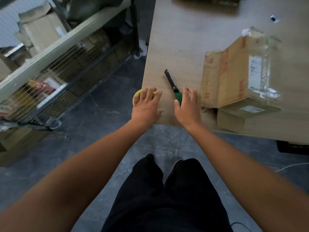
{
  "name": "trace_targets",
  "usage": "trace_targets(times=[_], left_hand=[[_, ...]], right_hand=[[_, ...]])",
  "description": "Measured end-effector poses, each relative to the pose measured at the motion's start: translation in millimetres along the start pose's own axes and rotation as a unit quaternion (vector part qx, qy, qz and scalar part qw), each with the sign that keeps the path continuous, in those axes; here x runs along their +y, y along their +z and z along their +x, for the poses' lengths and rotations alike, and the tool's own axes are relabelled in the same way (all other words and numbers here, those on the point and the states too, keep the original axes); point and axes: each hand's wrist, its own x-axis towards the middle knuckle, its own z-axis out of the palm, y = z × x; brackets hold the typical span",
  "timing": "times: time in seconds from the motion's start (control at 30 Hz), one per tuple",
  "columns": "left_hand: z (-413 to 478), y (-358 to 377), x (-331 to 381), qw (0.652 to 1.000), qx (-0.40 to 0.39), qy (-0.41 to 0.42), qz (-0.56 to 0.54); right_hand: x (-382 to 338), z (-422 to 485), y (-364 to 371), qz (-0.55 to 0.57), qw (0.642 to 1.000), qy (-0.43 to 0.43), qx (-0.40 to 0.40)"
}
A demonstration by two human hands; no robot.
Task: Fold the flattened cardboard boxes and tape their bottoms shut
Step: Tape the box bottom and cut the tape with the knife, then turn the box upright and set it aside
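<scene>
At the near left corner of the table [175,39], the left hand [146,104] lies with fingers spread, nearly straight, over a yellow roll [136,95], perhaps tape. The right hand [188,106] curls thumb and fingers round the green handle of a knife [170,81], whose blade points to the far side. The cardboard boxes [234,77] lie stacked on the table just right of that hand.
</scene>
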Motion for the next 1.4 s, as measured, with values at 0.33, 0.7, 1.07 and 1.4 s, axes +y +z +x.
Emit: trace_targets(times=[0.33, 0.7, 1.07, 1.4], left_hand=[[42, -83, 158, 0.972, 0.017, 0.137, -0.189], [85, -32, 269, 0.957, -0.068, 0.093, -0.267], [99, -12, 262, 0.829, -0.064, -0.056, -0.553], [246, -57, 263, 0.946, -0.007, 0.016, -0.324]], right_hand=[[92, -27, -186, 0.058, 0.984, 0.007, 0.170], [218, 14, -166, 0.062, 0.998, -0.027, 0.013], [220, 38, -157, 0.454, 0.879, 0.145, -0.028], [220, 57, -183, 0.389, 0.902, 0.158, -0.096]])
